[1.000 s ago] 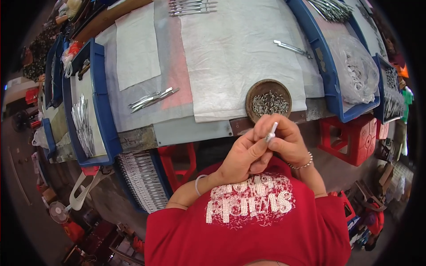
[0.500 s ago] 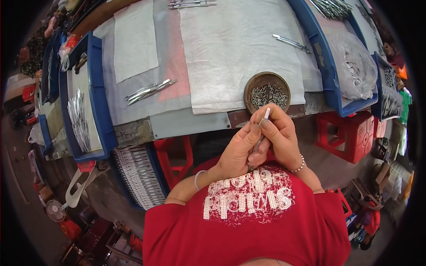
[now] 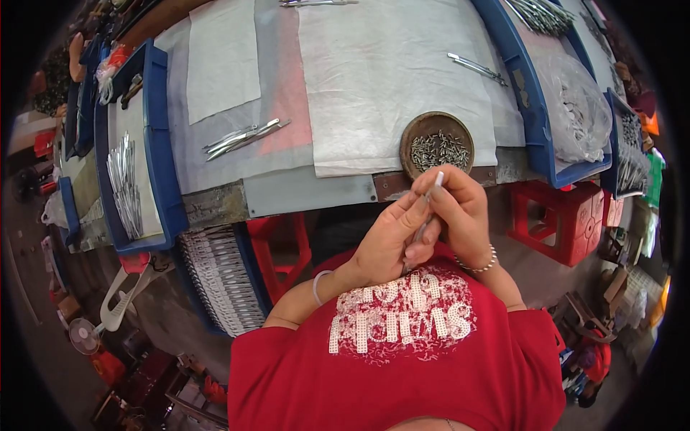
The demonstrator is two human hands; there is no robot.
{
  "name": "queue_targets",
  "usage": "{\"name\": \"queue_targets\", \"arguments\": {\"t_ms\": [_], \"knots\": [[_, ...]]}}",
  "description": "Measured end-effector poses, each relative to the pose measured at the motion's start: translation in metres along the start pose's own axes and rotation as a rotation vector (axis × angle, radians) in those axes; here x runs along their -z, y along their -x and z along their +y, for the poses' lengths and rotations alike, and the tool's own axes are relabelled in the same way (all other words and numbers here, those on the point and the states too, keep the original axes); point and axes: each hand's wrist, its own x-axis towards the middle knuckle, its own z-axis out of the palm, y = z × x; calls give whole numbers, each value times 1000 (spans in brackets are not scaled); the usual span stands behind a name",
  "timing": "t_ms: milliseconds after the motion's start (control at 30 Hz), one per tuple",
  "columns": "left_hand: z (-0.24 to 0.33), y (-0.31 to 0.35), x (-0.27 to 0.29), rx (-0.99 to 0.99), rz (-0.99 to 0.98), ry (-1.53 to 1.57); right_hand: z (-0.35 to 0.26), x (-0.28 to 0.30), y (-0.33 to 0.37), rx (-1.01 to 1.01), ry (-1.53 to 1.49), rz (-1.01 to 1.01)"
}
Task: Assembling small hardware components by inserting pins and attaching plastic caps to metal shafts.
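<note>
Left hand [image 3: 394, 241]: one, its grip closed around the lower part of the slim metal piece [image 3: 439, 177].
Right hand [image 3: 463, 215]: one, its grip narrow, pinching near that piece's pale tip.
Work in hand: one piece, between both hands; it seemed midway, since it was not yet laid down.
Under-table crate [image 3: 223, 280]: one, with rows of flat metal parts, too many to count.
Round brown bowl [image 3: 407, 151]: one, by the near edge of the table [image 3: 309, 190]; its small metal pins [image 3: 440, 149] were uncountable, so plenty seemed left.
Blue trays [image 3: 159, 151] flanking the cloth: two large ones; the left held many slender metal strips [image 3: 123, 188], the right one clear plastic bag [image 3: 575, 108].
Left cluster [image 3: 244, 138]: perhaps four pieces, overlapping; whether finished could not be told.
Right pair [image 3: 476, 69]: apparently two, on white cloth [image 3: 388, 86].
Far row [image 3: 316, 3]: cut off by the upper edge, so uncounted.
</note>
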Motion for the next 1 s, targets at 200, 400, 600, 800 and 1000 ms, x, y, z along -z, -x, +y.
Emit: {"name": "queue_targets", "arguments": {"t_ms": [200, 400, 600, 800, 1000], "knots": [[-5, 10, -5, 2, 68, -7, 0, 7, 1, -11, -52, -209], [-6, 4, 7, 20, 45, 11, 5, 0, -4, -50, -80, -109], [-2, 2, 9, 26, -39, 84, -11, 5, -5, -82, -27, -107], [-3, 2, 13, 115, -129, 106, -14, 9, -30, 40, -467, -27], [-5, -1, 18, 158, -142, 164, -26, -1, -50, -176, -659, -133]]}}
